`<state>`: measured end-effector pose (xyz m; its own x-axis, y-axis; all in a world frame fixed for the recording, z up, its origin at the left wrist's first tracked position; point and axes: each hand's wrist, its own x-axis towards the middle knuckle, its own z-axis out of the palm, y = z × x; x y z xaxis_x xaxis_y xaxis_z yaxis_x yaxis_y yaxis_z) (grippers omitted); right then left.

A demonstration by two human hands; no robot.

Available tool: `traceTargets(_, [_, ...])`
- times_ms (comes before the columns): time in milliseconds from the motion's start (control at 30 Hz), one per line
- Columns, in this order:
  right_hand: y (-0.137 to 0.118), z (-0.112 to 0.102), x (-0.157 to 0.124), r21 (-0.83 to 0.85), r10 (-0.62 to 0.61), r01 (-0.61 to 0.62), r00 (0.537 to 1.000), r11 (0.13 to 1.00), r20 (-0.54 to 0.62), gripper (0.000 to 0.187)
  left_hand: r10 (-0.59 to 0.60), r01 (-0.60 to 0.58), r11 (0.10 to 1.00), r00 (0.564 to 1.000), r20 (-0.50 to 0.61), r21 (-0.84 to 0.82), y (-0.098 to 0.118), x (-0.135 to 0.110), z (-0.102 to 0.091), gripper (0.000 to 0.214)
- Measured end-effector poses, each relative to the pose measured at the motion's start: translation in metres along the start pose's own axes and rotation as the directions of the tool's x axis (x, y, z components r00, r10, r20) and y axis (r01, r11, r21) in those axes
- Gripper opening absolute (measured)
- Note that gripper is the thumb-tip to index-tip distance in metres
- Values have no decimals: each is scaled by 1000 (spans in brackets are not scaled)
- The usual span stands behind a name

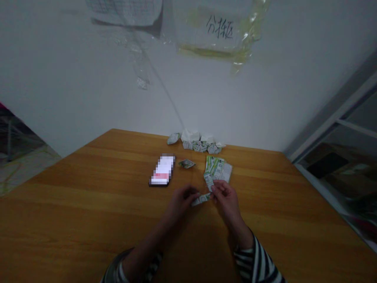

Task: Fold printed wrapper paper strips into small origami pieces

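Fingertips of left hand (180, 199) and right hand (224, 196) pinching small green-white folded paper strip (201, 199) over wooden table (88, 204); pressing creases evenly advisable.

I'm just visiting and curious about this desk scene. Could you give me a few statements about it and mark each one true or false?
1. Both hands, the left hand and the right hand, hold one small folded paper strip between them. True.
2. The phone lies to the right of the flat printed papers. False: it lies to their left.
3. A heap of folded paper pieces sits at the far edge of the wooden table, near the wall. True.
4. The person wears plain red sleeves. False: the sleeves are striped dark and light.
5. One folded piece lies alone between the phone and the flat printed papers. True.
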<state>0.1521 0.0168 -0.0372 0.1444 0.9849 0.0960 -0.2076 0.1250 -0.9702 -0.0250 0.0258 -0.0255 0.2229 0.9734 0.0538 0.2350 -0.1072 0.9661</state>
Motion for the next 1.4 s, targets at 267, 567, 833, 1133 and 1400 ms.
traceTargets(267, [0,7,-8,82,154,-166,978,983,144,21,-107,73,954,989,-102,-289,4,4,-7,43])
traceTargets(567, [1,26,-21,181,219,-241,967,954,132,26,-248,148,660,968,-27,-736,-7,0,7,46])
traceTargets(833, [-8,31,-26,-139,55,-73,990,988,-132,28,-264,118,754,955,-133,-646,14,-6,6,43])
traceTargets(1133, [-10,28,-24,-90,93,-103,990,991,-106,28,-222,100,834,961,-165,-542,24,-11,8,41])
traceTargets(1400, [-4,27,-23,-60,104,-108,992,992,-69,27,-207,84,851,961,-184,-519,22,-11,9,38])
